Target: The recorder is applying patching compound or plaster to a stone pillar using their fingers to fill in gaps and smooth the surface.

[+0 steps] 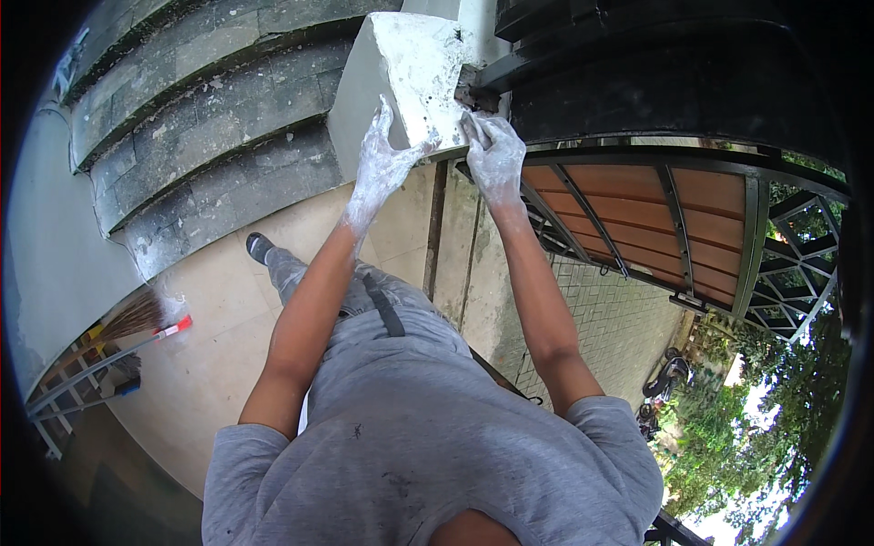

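Both of my hands are coated in white powder or paste, up past the wrists. My left hand [386, 162] is at the near edge of a white-topped pillar [419, 68], its thumb and fingers spread apart along the corner. At the pillar's right edge my right hand [496, 156] is curled, with the fingertips pressed together. Whatever those fingers pinch, if anything, is too small or hidden to make out. Just beyond them, a rough dark gap [475, 91] shows where a black metal beam [528, 64] meets the pillar.
Curved grey stone steps [218, 118] rise at the left. A metal gate with brown panels [646, 214] stands to the right, above a paved driveway [601, 314]. A broom [137, 317] and a ladder [64, 400] are at the lower left, by the tiled floor [200, 382].
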`<action>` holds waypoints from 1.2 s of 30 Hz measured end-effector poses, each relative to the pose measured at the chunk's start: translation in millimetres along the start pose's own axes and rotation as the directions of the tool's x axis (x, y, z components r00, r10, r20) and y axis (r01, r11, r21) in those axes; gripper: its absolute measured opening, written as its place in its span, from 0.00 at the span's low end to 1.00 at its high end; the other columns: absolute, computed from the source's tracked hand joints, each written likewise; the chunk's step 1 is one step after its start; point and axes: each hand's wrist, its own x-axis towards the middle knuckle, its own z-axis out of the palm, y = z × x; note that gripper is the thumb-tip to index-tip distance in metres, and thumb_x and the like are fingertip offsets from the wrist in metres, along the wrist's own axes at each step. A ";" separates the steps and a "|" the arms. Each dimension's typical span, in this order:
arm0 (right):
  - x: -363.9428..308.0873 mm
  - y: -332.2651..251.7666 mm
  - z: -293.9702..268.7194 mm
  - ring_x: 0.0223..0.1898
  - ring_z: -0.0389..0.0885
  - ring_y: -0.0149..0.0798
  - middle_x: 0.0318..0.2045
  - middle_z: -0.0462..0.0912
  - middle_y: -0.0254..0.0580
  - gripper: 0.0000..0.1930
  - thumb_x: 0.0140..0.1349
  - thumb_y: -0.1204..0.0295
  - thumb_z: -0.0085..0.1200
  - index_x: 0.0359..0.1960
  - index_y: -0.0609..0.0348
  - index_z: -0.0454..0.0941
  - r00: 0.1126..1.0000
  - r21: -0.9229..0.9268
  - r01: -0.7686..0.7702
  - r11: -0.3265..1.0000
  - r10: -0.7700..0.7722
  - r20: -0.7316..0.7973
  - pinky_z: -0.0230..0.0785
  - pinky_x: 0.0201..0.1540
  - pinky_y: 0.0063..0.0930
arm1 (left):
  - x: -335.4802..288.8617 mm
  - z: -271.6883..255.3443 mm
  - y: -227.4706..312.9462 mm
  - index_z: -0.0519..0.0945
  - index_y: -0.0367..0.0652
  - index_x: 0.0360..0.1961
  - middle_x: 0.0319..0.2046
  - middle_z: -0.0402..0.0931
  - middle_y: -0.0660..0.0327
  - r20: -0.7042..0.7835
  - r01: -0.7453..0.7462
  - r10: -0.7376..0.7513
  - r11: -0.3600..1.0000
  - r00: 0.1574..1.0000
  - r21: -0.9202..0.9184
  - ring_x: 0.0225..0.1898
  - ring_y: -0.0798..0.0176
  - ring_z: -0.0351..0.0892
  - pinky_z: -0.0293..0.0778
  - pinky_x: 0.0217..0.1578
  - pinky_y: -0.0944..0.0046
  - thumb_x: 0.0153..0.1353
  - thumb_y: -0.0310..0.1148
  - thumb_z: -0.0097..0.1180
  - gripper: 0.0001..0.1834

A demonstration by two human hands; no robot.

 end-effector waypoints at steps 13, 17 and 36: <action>-78.7 -85.4 23.5 0.31 0.83 0.35 0.35 0.82 0.48 0.10 0.66 0.76 0.50 0.45 0.71 0.73 0.669 0.760 -0.645 -0.078 0.422 0.612 0.77 0.34 0.23 | -75.9 -85.9 12.0 0.67 0.34 0.61 0.54 0.74 0.53 0.432 0.338 -0.128 0.825 0.893 -0.453 0.54 0.64 0.74 0.72 0.54 0.65 0.58 0.31 0.62 0.31; -84.3 -158.9 85.6 0.33 0.79 0.31 0.35 0.81 0.42 0.09 0.65 0.79 0.47 0.45 0.70 0.74 0.522 0.562 -0.772 -0.298 0.208 0.827 0.75 0.40 0.24 | -112.8 -150.3 12.5 0.69 0.33 0.60 0.54 0.75 0.54 0.142 0.237 -0.194 0.867 0.971 -0.438 0.54 0.64 0.75 0.71 0.56 0.65 0.57 0.29 0.63 0.30; -326.8 -289.9 602.0 0.20 0.79 0.33 0.24 0.82 0.42 0.13 0.60 0.63 0.58 0.33 0.61 0.78 -0.139 -0.391 -0.683 0.617 0.415 0.899 0.71 0.21 0.29 | -362.8 -474.5 -375.4 0.68 0.31 0.55 0.51 0.71 0.39 -0.607 0.880 -0.677 0.468 0.416 0.081 0.55 0.34 0.67 0.67 0.52 0.43 0.67 0.43 0.44 0.25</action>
